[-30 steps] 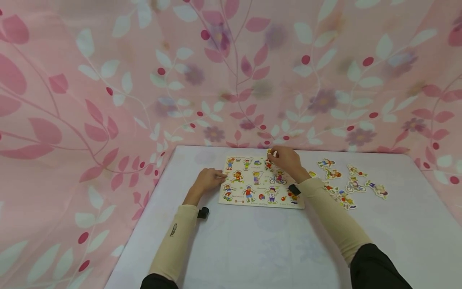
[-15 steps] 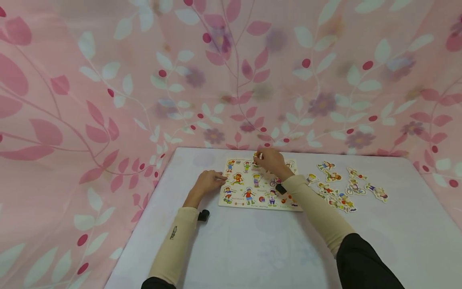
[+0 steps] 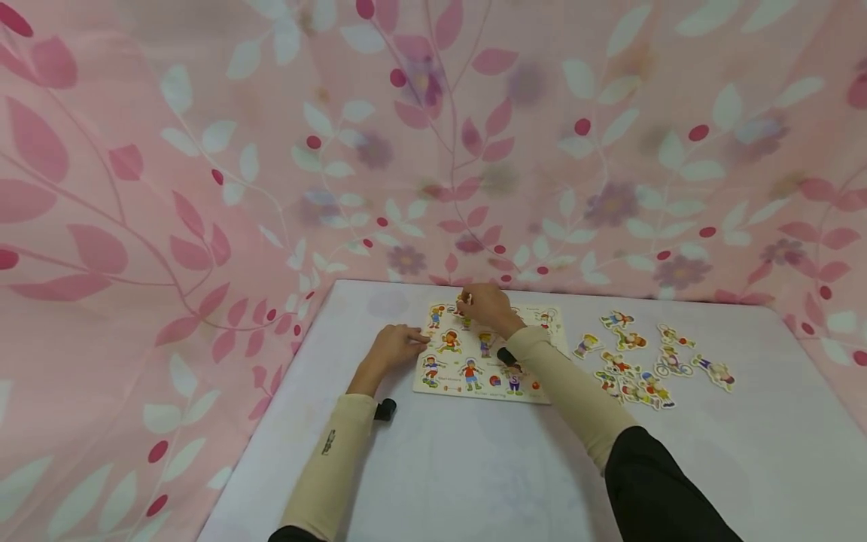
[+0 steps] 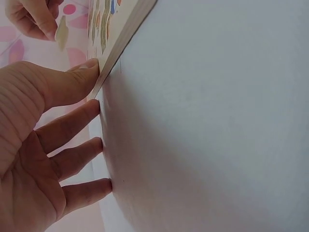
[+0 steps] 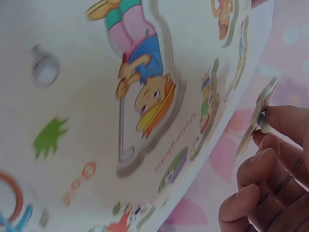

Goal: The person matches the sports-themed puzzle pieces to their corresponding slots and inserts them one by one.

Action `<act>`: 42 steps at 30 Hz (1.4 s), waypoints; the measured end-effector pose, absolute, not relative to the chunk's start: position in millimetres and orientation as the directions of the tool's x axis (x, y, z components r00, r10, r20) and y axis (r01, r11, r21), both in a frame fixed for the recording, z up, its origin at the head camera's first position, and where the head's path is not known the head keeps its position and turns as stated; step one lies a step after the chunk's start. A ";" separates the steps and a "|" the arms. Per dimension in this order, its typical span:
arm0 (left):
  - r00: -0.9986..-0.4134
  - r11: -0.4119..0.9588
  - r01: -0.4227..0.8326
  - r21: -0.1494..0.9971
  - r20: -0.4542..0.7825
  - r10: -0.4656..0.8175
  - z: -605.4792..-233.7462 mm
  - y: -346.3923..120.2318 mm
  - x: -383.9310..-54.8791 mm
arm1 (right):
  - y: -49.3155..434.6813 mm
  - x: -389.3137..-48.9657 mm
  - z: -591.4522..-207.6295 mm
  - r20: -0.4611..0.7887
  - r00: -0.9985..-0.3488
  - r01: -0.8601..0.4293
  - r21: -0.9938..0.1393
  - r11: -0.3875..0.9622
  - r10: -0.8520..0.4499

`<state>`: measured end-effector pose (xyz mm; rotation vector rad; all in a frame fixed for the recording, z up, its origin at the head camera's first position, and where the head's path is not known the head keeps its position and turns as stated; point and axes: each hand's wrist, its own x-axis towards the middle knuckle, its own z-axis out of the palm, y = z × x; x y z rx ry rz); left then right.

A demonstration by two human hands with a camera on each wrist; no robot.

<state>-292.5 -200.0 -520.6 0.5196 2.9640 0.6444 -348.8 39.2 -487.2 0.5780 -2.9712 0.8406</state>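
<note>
A wooden peg-puzzle board [image 3: 449, 369] printed with children playing sports lies flat on the table. At its left edge rests my left hand [image 3: 394, 346]; in the left wrist view the thumb [image 4: 79, 79] touches the board's corner, and the spread fingers reach the tabletop. Over the board's far left part, my right hand [image 3: 489, 309] pinches a thin puzzle piece [image 5: 256, 118] by its small knob between thumb and finger. The piece is tilted on edge and raised off the board, its printed face mostly turned away. Figure-shaped recesses, one with a golfer [image 5: 149, 92], show on the board.
Several loose cut-out figure pieces [image 3: 630, 341] lie to the right of the board, some overlapping. A white cloth [image 3: 460, 467] covers the table. A pink floral curtain [image 3: 440, 150] hangs behind the table's far edge.
My right hand has moved left across the board with the piece, from its far right part to the far left. The left hand has stayed at the left edge.
</note>
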 end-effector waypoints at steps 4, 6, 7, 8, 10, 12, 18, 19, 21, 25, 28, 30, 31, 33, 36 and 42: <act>-0.940 0.859 0.318 0.403 0.015 0.341 -521.3 -200.3 -292.0 | 26.9 -349.4 -488.3 0.097 -0.929 -0.355 -0.502 0.789 -0.356; -0.939 0.856 0.317 0.408 0.010 0.343 -520.9 -199.8 -291.3 | 22.2 -350.8 -490.0 0.105 -0.927 -0.364 -0.489 0.793 -0.361; -0.938 0.855 0.319 0.408 0.008 0.346 -520.5 -199.6 -291.0 | 20.0 -351.5 -490.8 0.109 -0.925 -0.369 -0.480 0.796 -0.364; -0.937 0.855 0.321 0.408 0.008 0.348 -519.9 -199.4 -290.6 | 17.8 -352.4 -491.3 0.113 -0.923 -0.374 -0.477 0.795 -0.367; -0.938 0.858 0.320 0.403 0.004 0.348 -518.7 -199.2 -289.8 | 13.1 -353.9 -491.0 0.116 -0.921 -0.381 -0.473 0.795 -0.373; -0.938 0.862 0.321 0.392 0.004 0.347 -517.6 -199.4 -289.5 | 8.5 -355.8 -490.4 0.106 -0.919 -0.382 -0.468 0.797 -0.379; -0.936 0.861 0.330 0.388 0.012 0.353 -516.5 -199.5 -289.7 | -3.1 -358.7 -488.5 0.054 -0.915 -0.378 -0.458 0.804 -0.399; -0.934 0.859 0.335 0.388 0.018 0.356 -516.9 -199.5 -290.0 | -4.3 -359.0 -488.2 0.050 -0.916 -0.376 -0.456 0.806 -0.399; -0.931 0.854 0.348 0.386 0.033 0.364 -517.8 -199.3 -290.9 | -6.2 -359.3 -487.5 0.045 -0.917 -0.373 -0.446 0.814 -0.396; -0.932 0.852 0.348 0.391 0.040 0.361 -519.5 -199.5 -291.3 | -10.4 -358.0 -486.5 0.035 -0.922 -0.359 -0.447 0.819 -0.386; -0.931 0.853 0.351 0.387 0.046 0.363 -519.9 -200.1 -290.6 | -14.0 -358.1 -489.8 0.029 -0.919 -0.366 -0.440 0.820 -0.394; -0.927 0.852 0.363 0.378 0.052 0.372 -519.9 -199.8 -290.0 | -14.9 -358.5 -492.5 0.031 -0.917 -0.372 -0.428 0.823 -0.398; -0.925 0.851 0.368 0.375 0.055 0.375 -520.0 -199.6 -289.8 | -15.1 -359.0 -493.9 0.033 -0.916 -0.376 -0.421 0.825 -0.401; -0.924 0.852 0.372 0.368 0.056 0.379 -519.5 -198.9 -289.4 | -15.0 -359.4 -494.7 0.034 -0.913 -0.383 -0.414 0.826 -0.407; -0.924 0.855 0.370 0.363 0.054 0.378 -518.9 -198.5 -289.5 | -14.7 -360.1 -496.2 0.045 -0.909 -0.395 -0.408 0.823 -0.414; -0.929 0.864 0.359 0.353 0.048 0.366 -518.4 -198.9 -290.5 | -14.8 -361.2 -499.4 0.034 -0.906 -0.399 -0.408 0.821 -0.422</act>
